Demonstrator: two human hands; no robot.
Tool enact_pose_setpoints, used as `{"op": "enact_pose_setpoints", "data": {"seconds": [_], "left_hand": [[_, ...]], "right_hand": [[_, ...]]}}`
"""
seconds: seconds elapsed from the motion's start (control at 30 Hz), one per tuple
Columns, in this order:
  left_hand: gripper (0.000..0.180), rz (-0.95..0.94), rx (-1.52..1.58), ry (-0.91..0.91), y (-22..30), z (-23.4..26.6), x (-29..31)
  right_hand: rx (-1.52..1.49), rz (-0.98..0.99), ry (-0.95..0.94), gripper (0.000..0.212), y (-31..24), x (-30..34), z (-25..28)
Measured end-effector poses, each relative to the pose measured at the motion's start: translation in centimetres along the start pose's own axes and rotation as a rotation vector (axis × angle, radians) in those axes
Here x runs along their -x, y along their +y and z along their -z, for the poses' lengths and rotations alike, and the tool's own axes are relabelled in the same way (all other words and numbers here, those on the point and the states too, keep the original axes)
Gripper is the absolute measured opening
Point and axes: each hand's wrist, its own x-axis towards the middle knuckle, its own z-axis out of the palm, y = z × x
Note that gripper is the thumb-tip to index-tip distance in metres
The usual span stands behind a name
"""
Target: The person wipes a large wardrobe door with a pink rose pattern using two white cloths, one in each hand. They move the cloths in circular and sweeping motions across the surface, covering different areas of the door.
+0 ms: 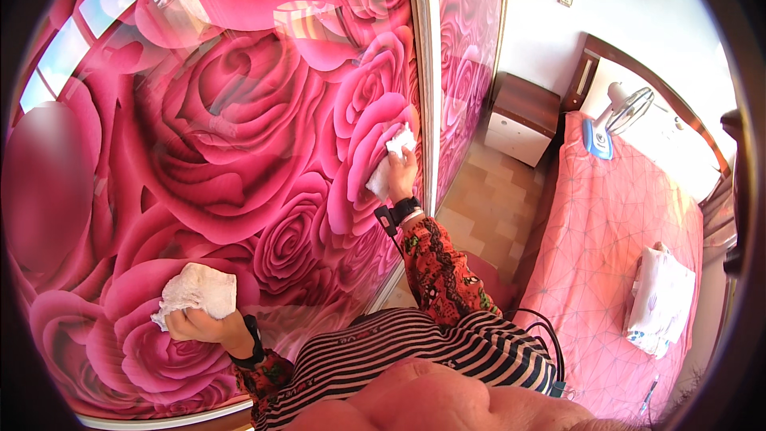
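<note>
Head view: our left hand [195, 323] and right hand [401, 172], at one o'clock, each clutch a cloth [198, 289] against the glossy door [223, 128]; overreaching could tip us.

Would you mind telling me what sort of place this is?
Most likely a bedroom: a bed with a pink cover, a bedside cabinet, and a glossy rose-patterned wardrobe door.

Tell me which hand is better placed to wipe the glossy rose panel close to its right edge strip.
Probably the right. The right hand presses a white cloth on the rose panel just beside the edge strip. The left hand holds another white cloth low on the panel, far from that edge.
</note>
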Motion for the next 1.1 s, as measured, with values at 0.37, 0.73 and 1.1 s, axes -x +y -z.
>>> {"op": "enact_pose_setpoints", "data": {"seconds": [0.37, 0.73, 1.1], "left_hand": [[0.031, 0.004, 0.158, 0.048, 0.6, -0.1, -0.7], [0.033, 0.038, 0.089, 0.073, 1.9, -0.9, -0.7], [0.032, 0.044, 0.071, 0.024, 5.1, -2.8, -2.2]], "right_hand": [[0.234, 0.981, -0.256, 0.038, -17.5, 11.2, -12.6], [0.3, 0.972, -0.225, 0.039, -16.8, 3.9, -10.4], [0.154, 0.079, 0.034, 0.044, 5.5, -6.4, 2.8]]}}
